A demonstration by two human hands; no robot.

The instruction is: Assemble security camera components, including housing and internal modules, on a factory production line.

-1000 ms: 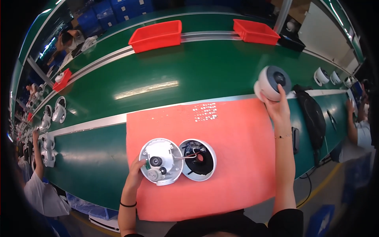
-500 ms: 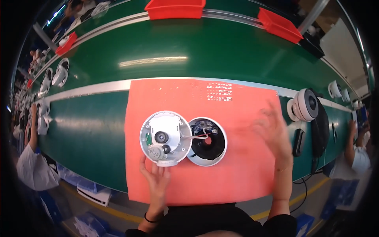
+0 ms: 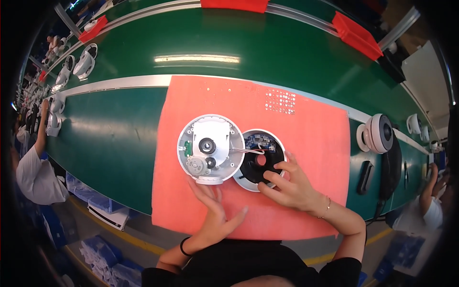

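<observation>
Two joined halves of a security camera lie on a salmon-pink mat (image 3: 306, 215). The left half is a round white housing (image 3: 234, 167) with a lens, a grey motor and a small green circuit board inside. Thin wires link it to a white shell with a black interior (image 3: 247, 171), which carries a blue circuit board. My left hand (image 3: 215, 213) has its fingers against the housing's lower edge and its thumb stretched away. Over the shell's lower right rim, my right hand (image 3: 299, 186) curls its fingers, their tips at the black interior.
Rows of small screws (image 3: 281, 101) lie at the mat's far side. To the right stand an assembled white camera (image 3: 377, 134) and a black oblong object (image 3: 365, 177). Red bins (image 3: 356, 34) line the far rail. Other people work at both sides.
My right hand has come left from the mat's right side onto the shell's rim. My left thumb has spread away from the housing. The whole view has shifted and tilted slightly.
</observation>
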